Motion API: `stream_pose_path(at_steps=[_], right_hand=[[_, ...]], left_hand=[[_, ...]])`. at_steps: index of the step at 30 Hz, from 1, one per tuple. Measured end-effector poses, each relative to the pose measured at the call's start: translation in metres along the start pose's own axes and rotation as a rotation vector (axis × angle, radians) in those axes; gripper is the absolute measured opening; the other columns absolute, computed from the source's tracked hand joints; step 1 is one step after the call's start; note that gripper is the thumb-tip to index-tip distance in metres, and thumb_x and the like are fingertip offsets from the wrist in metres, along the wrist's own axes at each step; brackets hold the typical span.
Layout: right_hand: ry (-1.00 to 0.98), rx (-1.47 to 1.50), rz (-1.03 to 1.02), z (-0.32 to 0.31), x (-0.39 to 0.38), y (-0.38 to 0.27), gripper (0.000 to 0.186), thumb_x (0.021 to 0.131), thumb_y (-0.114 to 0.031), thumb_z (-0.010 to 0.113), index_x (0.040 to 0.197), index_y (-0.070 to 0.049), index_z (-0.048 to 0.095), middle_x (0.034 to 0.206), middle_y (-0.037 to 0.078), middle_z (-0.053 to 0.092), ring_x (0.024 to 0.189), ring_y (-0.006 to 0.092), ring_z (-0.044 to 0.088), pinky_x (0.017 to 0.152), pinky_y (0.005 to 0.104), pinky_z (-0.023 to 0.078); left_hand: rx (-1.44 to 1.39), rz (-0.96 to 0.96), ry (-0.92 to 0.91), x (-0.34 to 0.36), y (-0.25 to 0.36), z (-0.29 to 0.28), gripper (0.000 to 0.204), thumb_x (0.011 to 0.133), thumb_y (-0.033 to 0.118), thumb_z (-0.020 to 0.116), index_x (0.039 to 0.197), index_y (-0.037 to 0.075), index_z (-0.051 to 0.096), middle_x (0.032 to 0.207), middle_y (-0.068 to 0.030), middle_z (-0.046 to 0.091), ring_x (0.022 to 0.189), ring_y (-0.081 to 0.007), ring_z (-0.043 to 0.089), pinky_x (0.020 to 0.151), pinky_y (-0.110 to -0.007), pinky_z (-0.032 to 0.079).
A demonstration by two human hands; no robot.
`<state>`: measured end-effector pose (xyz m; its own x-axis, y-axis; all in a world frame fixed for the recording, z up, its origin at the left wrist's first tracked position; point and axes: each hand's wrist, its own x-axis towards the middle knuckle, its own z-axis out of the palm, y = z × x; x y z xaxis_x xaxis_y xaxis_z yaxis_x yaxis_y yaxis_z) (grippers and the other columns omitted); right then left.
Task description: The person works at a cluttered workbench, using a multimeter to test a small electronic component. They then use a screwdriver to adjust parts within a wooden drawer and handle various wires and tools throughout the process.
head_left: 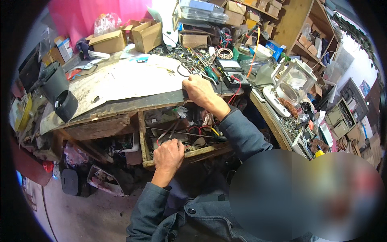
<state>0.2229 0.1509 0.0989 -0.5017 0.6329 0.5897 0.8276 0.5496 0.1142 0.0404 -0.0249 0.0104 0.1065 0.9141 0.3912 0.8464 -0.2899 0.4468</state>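
Currently left hand curled at front of open drawer, below bench top; right hand curled at bench top's edge. Fingertips hidden, can't tell if either grips anything.

— Hands, centre of the frame?
— 2: 1 left hand, 1 right hand. Dark sleeves, 2.
— Drawers, open, centre?
— Open drawer, 1.
— Upper left?
— Open cardboard boxes, 2: 1 left box, 1 right box. Clear plastic bag, 1. Pink curtain, 1.
— Upper centre?
— Black meter, 1. Cable coil, 1. Orange cable, 1. Tools, tangled, not countable.
— Upper right?
— Blue box, 1. White appliance with clear vessel, 1. Shelf cartons, several, exact count uncertain.
— Left edge?
— Yellow bowl, 1.
— Lower left?
— Black container, 1.
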Motion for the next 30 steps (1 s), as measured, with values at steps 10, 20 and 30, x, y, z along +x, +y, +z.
stream_pose_path(at_steps=[10,20,30], right_hand=[[0.025,-0.196,0.151,-0.021,0.003,0.072,0.007,0.086,-0.013,0.061,0.084,-0.007,0.064,0.085,0.017,0.064,0.084,0.0364,0.064,0.070,0.0469,0.053],[0.073,0.017,0.194,-0.060,0.025,0.074,0.011,0.088,-0.015,0.066,0.094,-0.007,0.072,0.091,0.015,0.070,0.087,0.0342,0.069,0.077,0.0427,0.054],[-0.765,0.054,0.067,-0.022,-0.111,-0.045,0.018,0.079,-0.023,0.072,0.088,-0.008,0.072,0.082,0.017,0.071,0.081,0.0372,0.070,0.071,0.0481,0.056]], left_hand=[[-0.008,0.045,0.050,-0.001,-0.002,0.005,0.026,0.091,0.026,0.062,0.075,0.006,0.067,0.075,-0.0166,0.070,0.069,-0.0352,0.070,0.061,-0.046,0.056],[0.002,0.037,0.055,0.000,-0.005,0.003,0.025,0.090,0.024,0.062,0.076,0.004,0.065,0.074,-0.0180,0.069,0.067,-0.0361,0.069,0.060,-0.047,0.056],[-0.140,-0.077,-0.012,-0.004,-0.005,-0.002,0.026,0.093,0.028,0.061,0.091,0.005,0.073,0.081,-0.0188,0.071,0.076,-0.0396,0.069,0.070,-0.048,0.055]])
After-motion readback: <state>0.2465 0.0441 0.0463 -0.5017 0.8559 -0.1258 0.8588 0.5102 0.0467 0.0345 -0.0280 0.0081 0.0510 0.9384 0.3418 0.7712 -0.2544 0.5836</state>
